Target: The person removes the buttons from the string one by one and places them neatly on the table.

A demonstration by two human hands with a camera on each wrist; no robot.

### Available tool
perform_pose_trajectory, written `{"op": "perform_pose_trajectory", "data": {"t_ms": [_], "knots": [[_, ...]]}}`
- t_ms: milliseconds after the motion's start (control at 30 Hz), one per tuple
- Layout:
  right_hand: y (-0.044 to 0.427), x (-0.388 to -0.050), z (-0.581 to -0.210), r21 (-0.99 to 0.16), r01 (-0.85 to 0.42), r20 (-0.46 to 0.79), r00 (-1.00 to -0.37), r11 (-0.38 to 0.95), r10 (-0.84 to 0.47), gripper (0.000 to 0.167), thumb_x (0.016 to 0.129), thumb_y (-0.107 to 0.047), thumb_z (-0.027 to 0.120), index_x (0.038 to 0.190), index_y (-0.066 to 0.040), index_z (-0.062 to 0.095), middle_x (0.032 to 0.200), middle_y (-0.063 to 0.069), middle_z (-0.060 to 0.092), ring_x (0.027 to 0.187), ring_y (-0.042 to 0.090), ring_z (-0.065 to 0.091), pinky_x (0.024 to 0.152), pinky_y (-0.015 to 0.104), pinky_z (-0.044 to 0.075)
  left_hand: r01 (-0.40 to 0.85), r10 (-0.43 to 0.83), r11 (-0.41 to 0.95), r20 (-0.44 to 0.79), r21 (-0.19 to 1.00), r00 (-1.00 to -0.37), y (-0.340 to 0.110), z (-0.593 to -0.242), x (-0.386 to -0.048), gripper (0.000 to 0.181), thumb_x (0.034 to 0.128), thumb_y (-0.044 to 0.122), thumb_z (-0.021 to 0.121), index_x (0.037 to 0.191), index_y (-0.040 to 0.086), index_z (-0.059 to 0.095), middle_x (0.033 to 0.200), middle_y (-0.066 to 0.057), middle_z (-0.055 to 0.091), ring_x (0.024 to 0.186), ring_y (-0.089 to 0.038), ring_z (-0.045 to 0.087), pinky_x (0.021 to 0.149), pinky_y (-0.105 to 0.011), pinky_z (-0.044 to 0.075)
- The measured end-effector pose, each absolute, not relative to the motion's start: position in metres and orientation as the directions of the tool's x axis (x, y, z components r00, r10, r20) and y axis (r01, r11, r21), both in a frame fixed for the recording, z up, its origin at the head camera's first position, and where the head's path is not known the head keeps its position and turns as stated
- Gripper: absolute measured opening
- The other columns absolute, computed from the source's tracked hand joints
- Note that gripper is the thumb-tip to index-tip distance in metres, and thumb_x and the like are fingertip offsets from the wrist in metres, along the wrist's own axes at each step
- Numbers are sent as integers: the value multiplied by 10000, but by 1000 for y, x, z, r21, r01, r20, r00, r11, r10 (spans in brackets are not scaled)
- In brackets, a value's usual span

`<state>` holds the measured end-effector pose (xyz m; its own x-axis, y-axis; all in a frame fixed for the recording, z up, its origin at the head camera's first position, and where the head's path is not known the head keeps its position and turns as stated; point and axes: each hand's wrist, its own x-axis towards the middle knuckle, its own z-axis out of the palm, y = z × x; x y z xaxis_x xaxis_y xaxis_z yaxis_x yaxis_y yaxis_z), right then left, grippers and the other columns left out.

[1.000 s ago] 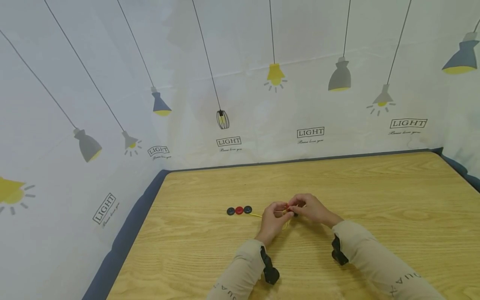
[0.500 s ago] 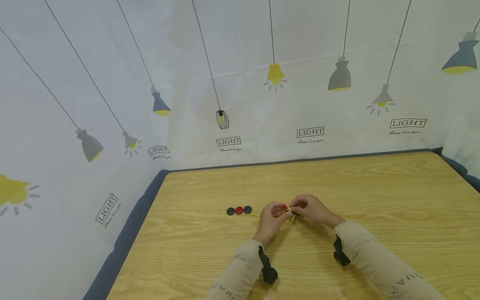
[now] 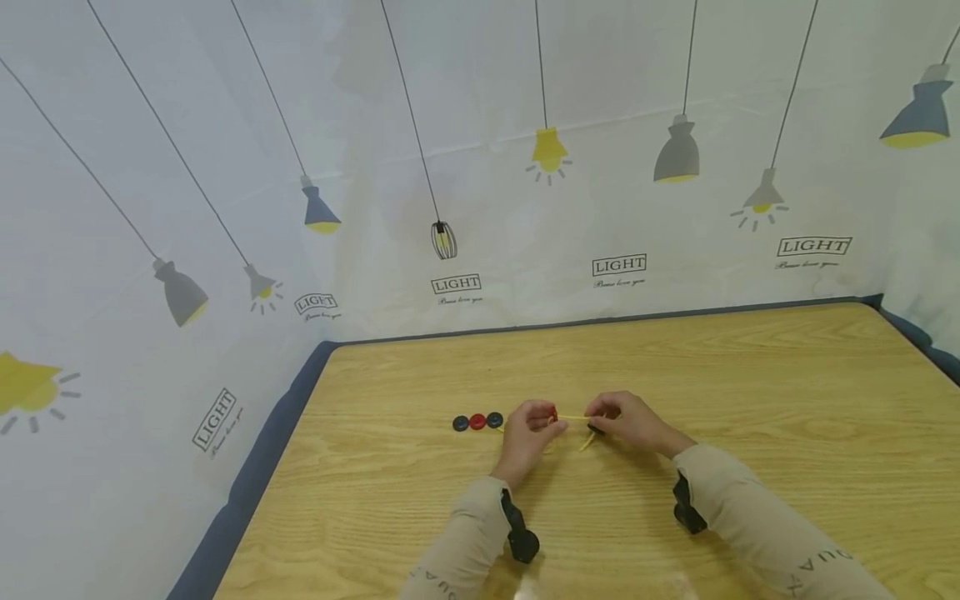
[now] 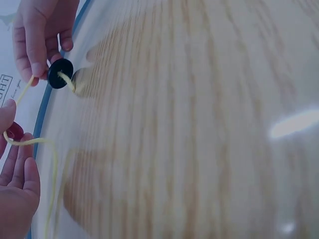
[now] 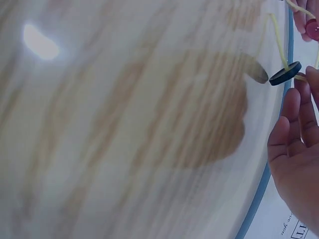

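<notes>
My left hand (image 3: 525, 437) pinches a red button (image 4: 15, 131) between thumb and fingers, with a yellow cord (image 4: 52, 164) running over it. To its right, my right hand (image 3: 633, 423) pinches the same cord, which is stretched in a short straight line between the two hands. A black button (image 5: 285, 73) hangs threaded on the cord just below my right fingertips, tilted, with a length of cord trailing from it. Both hands are a little above the wooden table (image 3: 675, 358). My left fingers partly cover the red button.
Left of my hands, a black button (image 3: 461, 423), a red button (image 3: 477, 422) and another black button (image 3: 495, 420) lie side by side in a row. Cord shows beside the right one. A white lamp-patterned sheet (image 3: 510, 208) stands behind the table.
The hands, close together before, have moved apart. My left hand has gone left with the red button, and the cord between the hands is now drawn out straight.
</notes>
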<state>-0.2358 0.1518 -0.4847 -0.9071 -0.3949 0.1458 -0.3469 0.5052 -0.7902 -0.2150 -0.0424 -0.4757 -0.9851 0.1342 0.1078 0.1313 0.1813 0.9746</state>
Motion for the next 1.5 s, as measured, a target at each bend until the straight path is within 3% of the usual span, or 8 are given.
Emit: {"op": "perform_pose_trajectory", "data": {"t_ms": [233,367,667,867,1133,1367,1500], "knots": [[157,-235,-488,-778,-366,158,-901,512,-404,71,840,-67,593,874,-16,628,826,27,600,744,148,537,664,279,447,117,117,234,92,965,-989,-54,-502,-232,300,750,117,707,1002,1,595,942,-78,604,823,-160,563,734,-263,466],[161,-236,-491,-772,-373,161,-898,515,-410,74,844,-74,590,878,-19,626,823,21,600,744,138,538,670,279,450,120,117,265,91,957,-989,-61,-502,-233,310,750,162,711,1008,34,597,947,-47,601,844,-151,556,754,-271,460],[168,-235,-493,-787,-380,150,-882,486,-446,93,848,-74,584,888,3,617,820,34,597,732,132,529,645,258,441,163,158,308,119,937,-980,-80,-495,-228,307,762,128,698,1021,5,589,970,-95,598,891,-228,552,774,-314,457],[168,-235,-490,-792,-364,123,-882,491,-454,99,848,-69,583,893,13,615,820,47,596,733,153,525,642,260,436,212,204,305,154,928,-967,-91,-468,-213,280,776,22,659,1013,-88,559,973,-204,581,903,-336,536,812,-430,430],[167,-235,-488,-790,-374,128,-876,487,-465,105,849,-65,581,894,23,615,819,49,597,731,154,525,642,258,436,205,227,363,127,909,-966,-110,-460,-205,289,789,37,649,1040,-69,554,1013,-194,568,935,-346,520,834,-468,399],[168,-235,-487,-789,-367,119,-878,492,-463,97,849,-62,579,888,20,614,825,54,598,738,153,523,648,257,436,206,217,438,120,875,-969,-132,-486,-221,286,777,106,678,1027,12,580,996,-82,592,906,-214,549,785,-321,446],[168,-235,-486,-789,-366,123,-881,492,-458,95,847,-57,579,886,23,612,825,64,599,735,153,523,646,261,435,205,192,442,131,873,-973,-143,-490,-225,290,762,97,691,1017,14,582,982,-87,595,886,-219,557,766,-312,456]]}}
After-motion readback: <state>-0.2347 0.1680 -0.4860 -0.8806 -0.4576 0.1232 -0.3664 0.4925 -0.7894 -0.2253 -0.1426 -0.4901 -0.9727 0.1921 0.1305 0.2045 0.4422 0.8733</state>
